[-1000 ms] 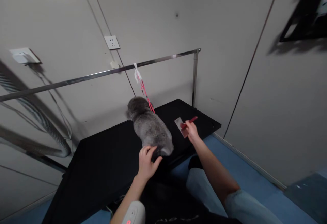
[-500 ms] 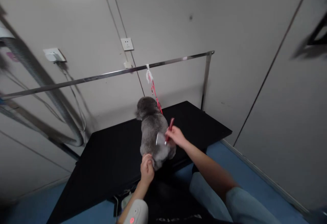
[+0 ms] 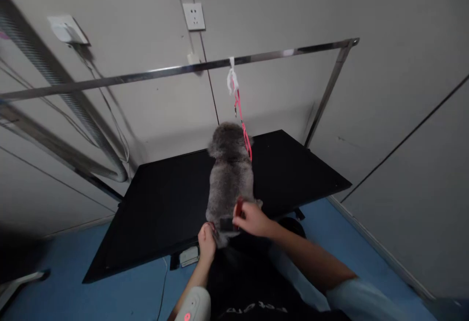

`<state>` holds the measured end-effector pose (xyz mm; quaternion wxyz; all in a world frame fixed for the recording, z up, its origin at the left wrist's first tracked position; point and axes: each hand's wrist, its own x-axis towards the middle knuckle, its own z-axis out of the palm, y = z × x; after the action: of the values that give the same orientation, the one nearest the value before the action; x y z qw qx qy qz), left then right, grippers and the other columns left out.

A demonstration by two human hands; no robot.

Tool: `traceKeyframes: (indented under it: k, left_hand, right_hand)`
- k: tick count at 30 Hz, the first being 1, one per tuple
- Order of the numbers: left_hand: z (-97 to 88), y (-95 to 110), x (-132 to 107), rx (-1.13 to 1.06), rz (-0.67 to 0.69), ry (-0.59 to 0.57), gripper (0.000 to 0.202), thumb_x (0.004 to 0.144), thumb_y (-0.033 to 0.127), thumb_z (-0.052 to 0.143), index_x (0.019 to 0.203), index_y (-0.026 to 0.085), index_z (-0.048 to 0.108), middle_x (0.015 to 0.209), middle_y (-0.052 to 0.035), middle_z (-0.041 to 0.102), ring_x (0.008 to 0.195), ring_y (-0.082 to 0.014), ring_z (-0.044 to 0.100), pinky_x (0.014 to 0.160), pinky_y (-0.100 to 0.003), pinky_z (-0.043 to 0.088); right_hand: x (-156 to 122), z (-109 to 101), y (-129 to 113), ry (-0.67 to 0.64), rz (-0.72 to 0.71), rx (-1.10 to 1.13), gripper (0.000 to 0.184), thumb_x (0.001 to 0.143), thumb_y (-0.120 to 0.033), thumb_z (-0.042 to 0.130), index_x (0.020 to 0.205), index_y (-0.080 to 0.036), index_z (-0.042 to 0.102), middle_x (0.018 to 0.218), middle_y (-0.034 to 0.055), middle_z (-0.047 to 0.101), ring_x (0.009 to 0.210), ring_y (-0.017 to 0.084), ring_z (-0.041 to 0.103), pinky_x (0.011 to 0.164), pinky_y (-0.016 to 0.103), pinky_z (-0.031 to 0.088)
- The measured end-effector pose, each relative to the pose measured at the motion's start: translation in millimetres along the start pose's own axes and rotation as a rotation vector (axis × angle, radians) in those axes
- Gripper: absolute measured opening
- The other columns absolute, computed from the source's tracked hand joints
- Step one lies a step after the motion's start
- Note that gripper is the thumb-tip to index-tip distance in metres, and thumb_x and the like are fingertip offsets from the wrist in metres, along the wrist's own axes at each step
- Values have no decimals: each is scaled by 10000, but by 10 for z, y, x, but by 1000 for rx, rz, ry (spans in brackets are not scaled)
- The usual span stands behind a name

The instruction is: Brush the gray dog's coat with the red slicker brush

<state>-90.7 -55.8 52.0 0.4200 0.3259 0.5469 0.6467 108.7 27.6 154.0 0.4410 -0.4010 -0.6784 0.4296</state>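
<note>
A grey, curly-coated dog (image 3: 227, 179) stands with its back to me at the near side of a black grooming table (image 3: 172, 199). My right hand (image 3: 253, 219) grips the red handle of a slicker brush (image 3: 238, 208). Its dark rectangular head lies against the dog's lower back, close to the rump. My left hand (image 3: 207, 240) is closed on the dog's left hindquarters; whether it grips leg or fur is hard to make out. A pink leash (image 3: 246, 140) runs from the dog's neck up to a white tie (image 3: 232, 77) on the metal bar.
A metal bar (image 3: 172, 71) crosses above the table, held by a post (image 3: 330, 94) at the right. On the left hangs a grey corrugated hose (image 3: 86, 120). Wall sockets (image 3: 194, 16) sit behind, blue floor (image 3: 120, 267) lies below, and a white box (image 3: 189, 256) shows under the table edge.
The brush has moved down the dog's back toward the rump, its head turned from pale to dark. The dog's head has turned away from me. My view has tilted downward.
</note>
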Motion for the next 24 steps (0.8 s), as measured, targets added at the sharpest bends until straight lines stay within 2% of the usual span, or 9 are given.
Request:
traceKeyframes:
  k: [2, 5, 6, 9, 11, 15, 18, 20, 24]
  left_hand:
    - [45, 59, 72, -21, 84, 59, 455, 783, 591, 533, 562, 203, 445, 529, 28, 398, 539, -119, 371, 555, -249, 335]
    - [95, 142, 180, -109, 131, 97, 495, 781, 616, 524, 540, 206, 390, 503, 42, 346, 532, -110, 342, 588, -258, 357]
    - [98, 160, 204, -126, 121, 107, 496, 782, 616, 528, 543, 203, 390, 505, 45, 341, 529, -105, 332, 574, -250, 347]
    - [66, 192, 221, -177, 53, 135, 493, 783, 613, 543, 564, 195, 401, 519, 52, 340, 521, -93, 322, 539, -228, 315]
    - [19, 218, 208, -239, 16, 148, 495, 771, 614, 565, 568, 194, 398, 504, 59, 326, 537, -96, 363, 585, -228, 354]
    - [-135, 283, 238, -334, 34, 213, 492, 744, 604, 608, 571, 196, 395, 480, 63, 313, 601, -119, 446, 681, -251, 399]
    - [-297, 263, 326, -296, 26, 296, 494, 733, 605, 619, 582, 192, 395, 510, 67, 331, 535, -90, 365, 567, -221, 343]
    - [-399, 193, 384, -258, 14, 353, 518, 698, 633, 633, 583, 190, 392, 525, 70, 337, 515, -78, 323, 514, -213, 293]
    - [-535, -27, 447, -141, -50, 404, 558, 638, 708, 618, 593, 191, 411, 521, 69, 360, 507, -81, 322, 493, -220, 272]
  right_hand:
    - [-43, 49, 25, -13, 37, 10, 124, 711, -283, 647, 756, -198, 568, 663, -11, 627, 592, 144, 578, 577, 258, 470]
    - [-36, 103, 6, 246, 42, 17, 108, 773, -291, 573, 831, -201, 561, 711, 3, 632, 618, 154, 592, 602, 277, 481]
    - [-33, 123, -7, 246, 11, 5, 105, 779, -287, 571, 843, -204, 565, 730, 11, 640, 645, 161, 603, 626, 286, 486]
    - [-33, 179, -43, -68, -71, -50, 76, 738, -265, 631, 773, -214, 587, 729, 15, 656, 674, 177, 617, 653, 294, 485]
    - [-4, 184, -58, -137, -40, -63, 68, 733, -257, 635, 751, -212, 587, 710, 12, 657, 643, 173, 614, 624, 288, 482]
    - [74, 193, -92, 204, -25, -61, 104, 790, -273, 583, 870, -208, 587, 771, 36, 660, 659, 183, 626, 645, 311, 497]
    - [91, 271, -109, -33, -161, -54, 93, 750, -273, 630, 824, -220, 608, 813, 39, 670, 765, 204, 642, 730, 327, 504]
    - [153, 296, -101, -124, -146, -15, 105, 733, -277, 635, 817, -220, 609, 785, 27, 665, 728, 194, 634, 692, 316, 509]
    - [328, 254, -45, 262, -34, 26, 179, 773, -297, 573, 924, -203, 593, 851, 49, 657, 691, 188, 615, 632, 314, 505]
